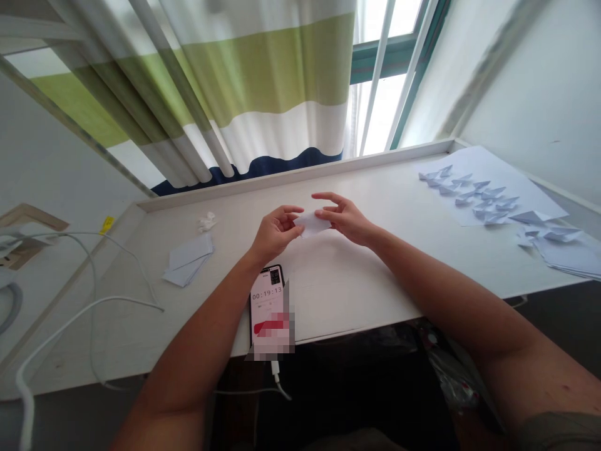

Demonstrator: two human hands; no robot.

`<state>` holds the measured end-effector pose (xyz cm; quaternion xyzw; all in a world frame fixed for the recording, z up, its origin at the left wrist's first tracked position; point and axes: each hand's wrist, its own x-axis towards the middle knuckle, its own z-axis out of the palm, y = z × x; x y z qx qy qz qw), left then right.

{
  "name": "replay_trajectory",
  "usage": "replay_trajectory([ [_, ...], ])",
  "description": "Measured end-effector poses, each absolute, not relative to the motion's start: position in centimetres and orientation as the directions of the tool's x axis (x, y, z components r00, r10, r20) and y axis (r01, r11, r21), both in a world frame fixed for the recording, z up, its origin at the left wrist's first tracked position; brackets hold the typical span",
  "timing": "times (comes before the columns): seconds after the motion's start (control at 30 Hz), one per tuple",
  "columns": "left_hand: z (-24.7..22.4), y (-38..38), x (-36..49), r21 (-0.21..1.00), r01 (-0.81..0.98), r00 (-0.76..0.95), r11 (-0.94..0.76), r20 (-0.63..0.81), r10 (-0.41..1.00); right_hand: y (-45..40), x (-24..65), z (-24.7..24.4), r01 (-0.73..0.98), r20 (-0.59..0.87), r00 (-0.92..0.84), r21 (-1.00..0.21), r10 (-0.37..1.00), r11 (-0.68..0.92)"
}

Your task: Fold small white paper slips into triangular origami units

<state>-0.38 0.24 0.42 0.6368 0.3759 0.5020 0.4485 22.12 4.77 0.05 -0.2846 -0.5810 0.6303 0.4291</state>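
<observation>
A small white sheet of paper [310,225] is held just above the middle of the table, between both hands. My left hand [278,232] pinches its left edge with thumb and fingers. On the other side, my right hand [345,218] grips the right part of the paper, its index finger stretched out above. Whether the sheet has folds in it is hard to tell. Below my left forearm a phone [272,300] lies on the table with a timer on its screen.
Several folded paper figures [488,197] stand on a large white sheet [526,178] at the right, with stacked paper [570,255] nearer me. Loose paper pieces [190,258] and a crumpled scrap [206,221] lie left. White cables [94,307] cross the left side. A raised ledge [300,172] edges the table's back.
</observation>
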Motion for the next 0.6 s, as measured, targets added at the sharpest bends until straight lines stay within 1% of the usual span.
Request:
replay_trajectory([
  [0.1, 0.54, 0.05, -0.38, 0.944, 0.066, 0.227, -0.322, 0.3, 0.926, 4.86, 22.55, 0.26, -0.082, 0.159, -0.523, -0.987, 0.837, 0.137],
  [0.17, 0.64, -0.07, -0.4, 0.939, 0.093, 0.223, -0.332, 0.305, 0.926, 4.94, 22.67, 0.2, -0.049, 0.158, -0.536, -0.986, 0.829, 0.157],
  [0.27, 0.79, -0.14, -0.44, 0.934, 0.109, 0.192, -0.339, 0.315, 0.929, 5.03, 22.55, -0.12, -0.087, 0.162, -0.531, -0.987, 0.832, 0.136],
  [0.37, 0.83, -0.06, -0.49, 0.947, 0.118, 0.174, -0.299, 0.277, 0.945, 5.14, 22.34, -0.44, -0.136, 0.179, -0.508, -0.983, 0.843, 0.127],
  [0.47, 0.67, 0.08, -0.47, 0.96, 0.114, 0.19, -0.257, 0.233, 0.954, 5.27, 22.31, -0.53, -0.146, 0.174, -0.502, -0.983, 0.847, 0.116],
  [0.6, 0.38, 0.18, -0.3, 0.966, 0.077, 0.217, -0.247, 0.226, 0.95, 5.35, 22.61, -0.29, -0.145, 0.143, -0.52, -0.986, 0.842, 0.078],
])
